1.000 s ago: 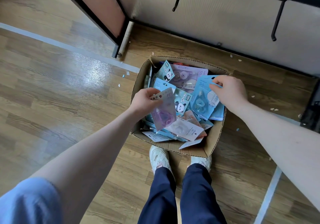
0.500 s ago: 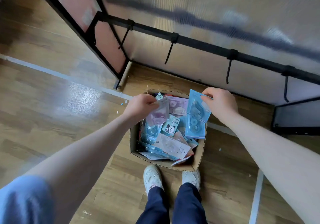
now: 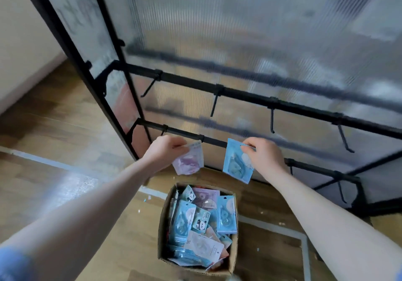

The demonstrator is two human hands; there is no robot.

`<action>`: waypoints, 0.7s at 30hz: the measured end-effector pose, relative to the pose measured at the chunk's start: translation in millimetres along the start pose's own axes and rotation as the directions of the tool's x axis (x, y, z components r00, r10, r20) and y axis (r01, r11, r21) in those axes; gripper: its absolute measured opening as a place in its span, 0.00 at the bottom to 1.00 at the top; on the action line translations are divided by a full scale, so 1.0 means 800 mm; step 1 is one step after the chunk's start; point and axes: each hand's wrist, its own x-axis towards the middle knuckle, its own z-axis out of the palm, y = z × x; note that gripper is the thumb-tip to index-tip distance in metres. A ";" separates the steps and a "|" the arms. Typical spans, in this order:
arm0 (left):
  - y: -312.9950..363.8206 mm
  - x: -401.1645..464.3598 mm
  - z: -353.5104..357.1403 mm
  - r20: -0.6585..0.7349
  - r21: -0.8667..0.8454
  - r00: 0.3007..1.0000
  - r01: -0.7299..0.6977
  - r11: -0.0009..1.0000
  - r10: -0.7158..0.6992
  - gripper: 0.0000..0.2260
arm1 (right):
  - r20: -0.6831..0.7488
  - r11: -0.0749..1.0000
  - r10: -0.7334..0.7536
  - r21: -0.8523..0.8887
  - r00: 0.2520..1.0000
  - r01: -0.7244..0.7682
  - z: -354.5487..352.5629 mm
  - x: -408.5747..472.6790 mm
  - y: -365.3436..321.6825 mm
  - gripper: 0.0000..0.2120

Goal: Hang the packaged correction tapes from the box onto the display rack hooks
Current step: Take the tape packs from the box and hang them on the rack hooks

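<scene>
Head view, looking down at a black display rack (image 3: 250, 94) backed by ribbed translucent panels and standing on a wood floor (image 3: 56, 128). The left hand (image 3: 165, 150) pinches the top edge of a pink correction-tape package (image 3: 189, 161), which hangs from its fingers just in front of the lower rail (image 3: 213, 142), close beside a hook mount on that rail; whether the package touches the hook cannot be told through the blur. The right hand (image 3: 264, 155) pinches the upper corner of a blue correction-tape package (image 3: 236, 164) between thumb and fingers, with the package tilted and its top level with the same rail. The upper rail carries a row of bare hooks (image 3: 214, 106) angled downward. Below the hands, an open cardboard box (image 3: 162, 226) sits on the floor near the rack's base, filled with a loose pile of packaged correction tapes (image 3: 202, 224), mostly blue, some pink, two with panda prints. Both bare forearms reach in from the bottom corners of the view.
</scene>
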 end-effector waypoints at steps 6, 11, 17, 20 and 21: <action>0.086 -0.015 -0.110 -0.025 0.035 0.991 -0.128 0.991 0.129 0.10 | -0.090 1.000 -0.014 -0.019 0.996 0.013 -0.116 -0.019 -0.065 0.08; 0.159 -0.025 -0.183 -0.067 0.053 0.976 -0.203 0.978 0.206 0.10 | -0.182 0.998 -0.063 -0.003 0.981 0.064 -0.206 -0.039 -0.101 0.09; 0.258 -0.040 -0.265 -0.159 0.156 0.908 -0.364 0.918 0.387 0.05 | -0.274 0.988 -0.139 0.024 0.952 0.151 -0.319 -0.063 -0.131 0.06; 0.308 -0.052 -0.309 -0.206 0.161 0.856 -0.448 0.879 0.474 0.03 | -0.344 0.982 -0.174 0.005 0.923 0.187 -0.372 -0.072 -0.144 0.07; 0.322 -0.058 -0.324 -0.223 0.149 0.841 -0.471 0.870 0.493 0.03 | -0.361 0.981 -0.178 0.005 0.915 0.193 -0.385 -0.075 -0.148 0.07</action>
